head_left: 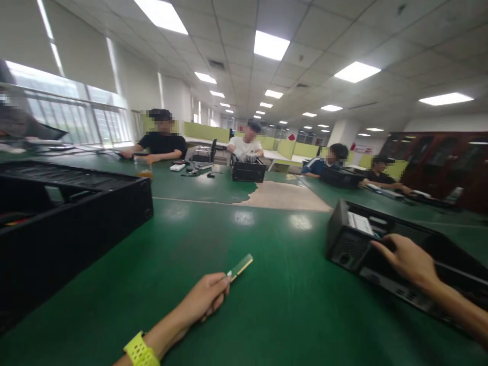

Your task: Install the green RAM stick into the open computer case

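My left hand [211,295] is closed around one end of a green memory module [242,266]. The stick's gold contact edge shows, and it is held just above the green tabletop. At the right stands an opened black desktop computer case [346,244] with a silver labelled unit [360,222] inside its near corner. My right hand [409,259] grips the upper edge of this case. Its thumb is on the near side, while the other fingers reach into the case and are partly hidden.
Another large black computer case [76,244] stands at the left. A cup with orange liquid [143,169] is behind it. Across the green table [267,305], several people sit with computer parts. A smaller black case [248,172] stands before one person, near a torn beige patch [285,195].
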Motion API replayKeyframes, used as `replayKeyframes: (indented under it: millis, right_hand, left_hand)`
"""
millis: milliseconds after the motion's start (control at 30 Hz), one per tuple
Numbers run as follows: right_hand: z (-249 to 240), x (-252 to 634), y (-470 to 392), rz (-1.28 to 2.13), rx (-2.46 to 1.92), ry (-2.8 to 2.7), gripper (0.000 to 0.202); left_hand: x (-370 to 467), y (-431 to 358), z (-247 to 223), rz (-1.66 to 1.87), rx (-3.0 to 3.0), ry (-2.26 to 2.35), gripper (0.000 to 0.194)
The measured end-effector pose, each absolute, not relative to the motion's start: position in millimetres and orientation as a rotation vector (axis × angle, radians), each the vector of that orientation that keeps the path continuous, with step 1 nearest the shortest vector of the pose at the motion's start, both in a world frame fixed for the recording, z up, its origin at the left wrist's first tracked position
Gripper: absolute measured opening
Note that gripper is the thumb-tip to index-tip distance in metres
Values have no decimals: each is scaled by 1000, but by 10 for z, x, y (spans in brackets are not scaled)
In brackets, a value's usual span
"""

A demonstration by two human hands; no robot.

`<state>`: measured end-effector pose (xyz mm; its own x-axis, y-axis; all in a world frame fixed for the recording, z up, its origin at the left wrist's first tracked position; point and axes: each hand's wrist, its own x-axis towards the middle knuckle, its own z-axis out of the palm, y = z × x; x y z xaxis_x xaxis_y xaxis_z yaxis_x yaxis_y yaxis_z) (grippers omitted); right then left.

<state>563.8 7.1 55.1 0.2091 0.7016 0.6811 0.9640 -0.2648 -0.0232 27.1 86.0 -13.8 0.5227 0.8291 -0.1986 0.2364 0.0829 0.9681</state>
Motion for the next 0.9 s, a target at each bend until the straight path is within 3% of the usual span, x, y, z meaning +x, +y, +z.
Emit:
replayKeyframes:
  millis: [167,267,367,433,500,600,733,900]
  right_hand:
    - [596,4030,-922,-667,-2030,-1665,45]
    - [794,3265,-1502,-364,-1788,-1939,31]
    - [1123,3069,-1703,35,-1587,-2239,34]
    - [1307,3191,-1539,193,-1779,-2306,31]
    - [1372,3366,-1233,277,-2127,-2371,26]
    - [1210,3528,-807,357,-2406,-2514,24]
    - [802,3574,-618,310,-2490,-2559,20]
    - [610,3666,-661,238,-2418,-2569,33]
  left_hand:
    - [494,678,483,826,1594,805,41]
    - [710,431,1088,900,1848,665,31]
    - [1052,227,1570,864,2119,579,22]
    - [1361,150,1736,843,2340,632,19]
    - [1703,106,1770,696,2586,685,20]
    - [2172,70,1636,193,2891,663,25]
    - [2545,81,1331,-259,2962,555,26]
    - [2715,183,1028,-584,2902,450,15]
